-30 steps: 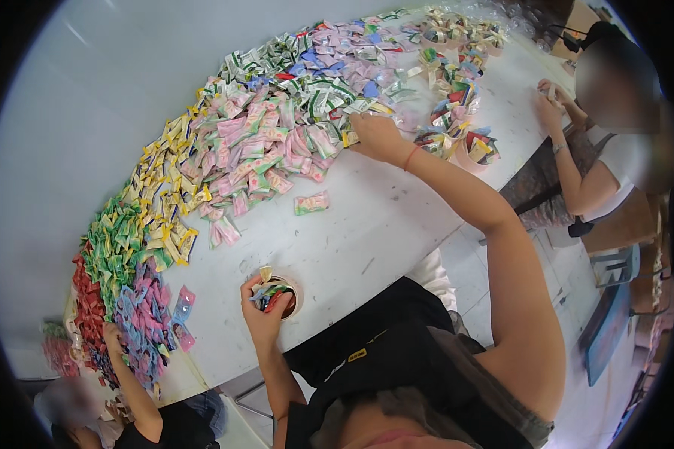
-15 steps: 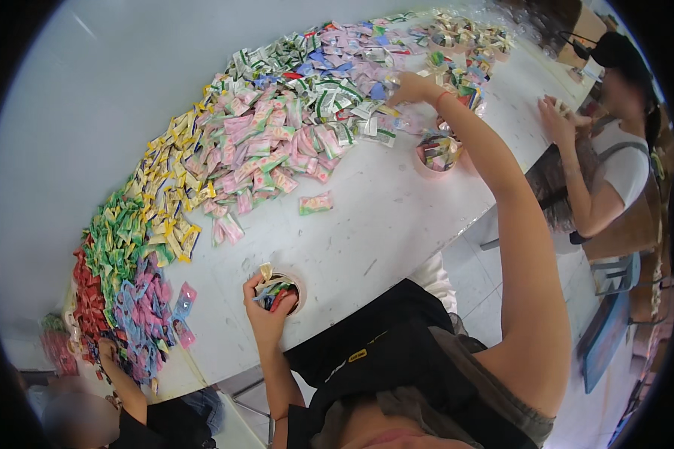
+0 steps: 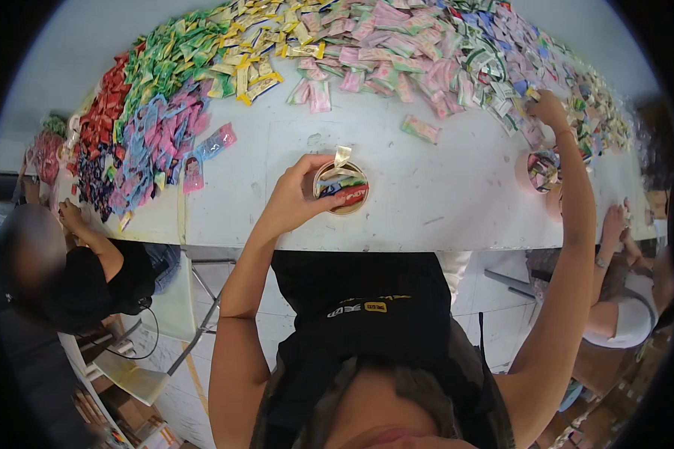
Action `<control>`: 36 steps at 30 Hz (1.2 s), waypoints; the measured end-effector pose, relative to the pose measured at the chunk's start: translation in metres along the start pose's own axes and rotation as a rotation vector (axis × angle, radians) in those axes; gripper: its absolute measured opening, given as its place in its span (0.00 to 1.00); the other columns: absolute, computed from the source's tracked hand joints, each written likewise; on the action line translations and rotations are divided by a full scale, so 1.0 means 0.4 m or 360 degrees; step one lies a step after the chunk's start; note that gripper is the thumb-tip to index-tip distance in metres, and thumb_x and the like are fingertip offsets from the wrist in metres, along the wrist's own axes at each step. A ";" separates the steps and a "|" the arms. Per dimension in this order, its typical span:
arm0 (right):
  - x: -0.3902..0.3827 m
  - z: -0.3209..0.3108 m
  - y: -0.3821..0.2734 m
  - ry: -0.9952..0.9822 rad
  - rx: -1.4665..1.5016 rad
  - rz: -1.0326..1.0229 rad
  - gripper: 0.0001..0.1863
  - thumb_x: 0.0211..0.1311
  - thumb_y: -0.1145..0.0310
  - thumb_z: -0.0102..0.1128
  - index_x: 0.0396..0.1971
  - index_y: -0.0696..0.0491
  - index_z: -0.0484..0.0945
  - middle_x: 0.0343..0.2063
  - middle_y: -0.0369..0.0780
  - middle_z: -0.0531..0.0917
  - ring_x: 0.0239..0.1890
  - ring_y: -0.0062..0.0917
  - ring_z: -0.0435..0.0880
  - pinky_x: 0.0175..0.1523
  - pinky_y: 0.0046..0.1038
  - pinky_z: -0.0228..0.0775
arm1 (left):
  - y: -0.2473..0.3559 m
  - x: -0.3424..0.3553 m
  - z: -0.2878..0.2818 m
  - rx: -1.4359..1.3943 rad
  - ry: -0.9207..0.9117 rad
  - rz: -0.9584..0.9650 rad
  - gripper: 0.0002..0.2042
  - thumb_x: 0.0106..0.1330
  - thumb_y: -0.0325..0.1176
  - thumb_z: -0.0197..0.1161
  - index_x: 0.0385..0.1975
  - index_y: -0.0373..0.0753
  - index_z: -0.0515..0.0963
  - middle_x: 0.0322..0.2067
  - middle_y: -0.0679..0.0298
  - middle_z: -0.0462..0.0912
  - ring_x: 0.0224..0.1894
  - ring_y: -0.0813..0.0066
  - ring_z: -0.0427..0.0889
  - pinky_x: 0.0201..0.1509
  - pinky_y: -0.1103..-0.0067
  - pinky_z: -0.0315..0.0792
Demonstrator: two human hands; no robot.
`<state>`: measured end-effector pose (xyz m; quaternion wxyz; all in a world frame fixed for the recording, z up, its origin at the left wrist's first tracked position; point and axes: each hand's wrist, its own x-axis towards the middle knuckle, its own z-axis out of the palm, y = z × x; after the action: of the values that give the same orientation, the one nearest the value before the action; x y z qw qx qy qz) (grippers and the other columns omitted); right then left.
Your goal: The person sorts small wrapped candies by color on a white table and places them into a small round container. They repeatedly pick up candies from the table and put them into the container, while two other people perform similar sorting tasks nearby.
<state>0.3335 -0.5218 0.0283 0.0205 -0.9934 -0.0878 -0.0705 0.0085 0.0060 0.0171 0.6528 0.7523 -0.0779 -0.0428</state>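
My left hand [image 3: 298, 196] is curled round a small round tub [image 3: 345, 212] on the table, its thumb over the rim on the packets inside. In the tub lie wrapped snacks, among them a red packet [image 3: 352, 196] and a blue and green one, with a pale gold packet [image 3: 342, 156] sticking up at the far rim. My right hand [image 3: 551, 112] reaches far right to the edge of the heap, by the white and green packets [image 3: 496, 96]. Its fingers are drawn together at a small yellow and white bit; what they hold is not clear.
Heaps of pink packets [image 3: 397, 52], yellow packets [image 3: 258, 78], green packets [image 3: 176, 56] and red packets [image 3: 106, 105] arc along the white table [image 3: 457, 209]. A filled pink tub [image 3: 523, 173] stands below my right forearm. Co-workers sit at left [image 3: 101, 262] and right [image 3: 621, 299].
My view has turned, so the table edge now runs level. My left hand stays on the tub. My right hand is still at the heap, its fingertips now closer together.
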 end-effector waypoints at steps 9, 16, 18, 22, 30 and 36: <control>-0.461 -0.199 -0.720 -0.0559 0.1975 -0.0158 0.10 0.61 0.65 0.69 0.37 0.55 0.83 0.23 0.28 0.81 0.25 0.11 0.74 0.30 0.17 0.64 | -0.035 -0.007 0.037 0.0215 0.0359 0.0038 0.22 0.54 0.28 0.74 0.49 0.35 0.75 0.40 0.59 0.85 0.42 0.71 0.82 0.49 0.78 0.72; -0.585 -0.062 -0.926 0.0155 0.1696 -0.0670 0.07 0.57 0.73 0.71 0.35 0.54 0.82 0.26 0.35 0.83 0.30 0.23 0.78 0.35 0.25 0.70 | -0.015 -0.003 0.023 0.0191 0.0230 -0.0001 0.23 0.55 0.21 0.69 0.53 0.34 0.73 0.47 0.62 0.81 0.53 0.74 0.77 0.60 0.76 0.68; -0.589 -0.060 -0.927 0.0312 0.1289 -0.0876 0.07 0.56 0.74 0.71 0.35 0.53 0.83 0.28 0.36 0.83 0.32 0.29 0.78 0.37 0.28 0.71 | -0.004 -0.002 0.016 0.0239 0.0198 0.0032 0.25 0.54 0.22 0.70 0.54 0.33 0.73 0.48 0.61 0.81 0.53 0.72 0.78 0.61 0.75 0.68; -0.594 -0.054 -0.945 0.0289 0.1206 -0.0868 0.09 0.54 0.74 0.70 0.36 0.53 0.83 0.31 0.38 0.82 0.37 0.32 0.78 0.39 0.30 0.71 | -0.015 -0.012 -0.014 -0.0001 -0.0005 0.0134 0.28 0.53 0.24 0.72 0.56 0.33 0.71 0.49 0.59 0.80 0.54 0.70 0.78 0.61 0.74 0.68; -0.606 -0.040 -0.922 -0.0077 0.1825 -0.0622 0.18 0.53 0.82 0.62 0.45 0.57 0.73 0.40 0.42 0.81 0.35 0.28 0.81 0.41 0.26 0.74 | -0.024 -0.012 0.024 0.0032 0.0154 -0.0131 0.28 0.53 0.23 0.72 0.55 0.34 0.71 0.48 0.59 0.80 0.54 0.72 0.76 0.59 0.75 0.69; -0.546 -0.111 -0.860 -0.0329 0.1416 -0.1025 0.23 0.42 0.83 0.68 0.41 0.56 0.72 0.38 0.44 0.79 0.38 0.40 0.81 0.40 0.32 0.75 | -0.016 -0.008 0.010 0.0058 0.0059 -0.0164 0.28 0.54 0.21 0.70 0.57 0.34 0.71 0.50 0.61 0.79 0.55 0.74 0.75 0.61 0.77 0.68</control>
<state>0.0533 -0.2232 0.0506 0.4064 -0.8138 -0.4097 0.0685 0.0052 0.0034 0.0100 0.6373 0.7677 -0.0279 -0.0609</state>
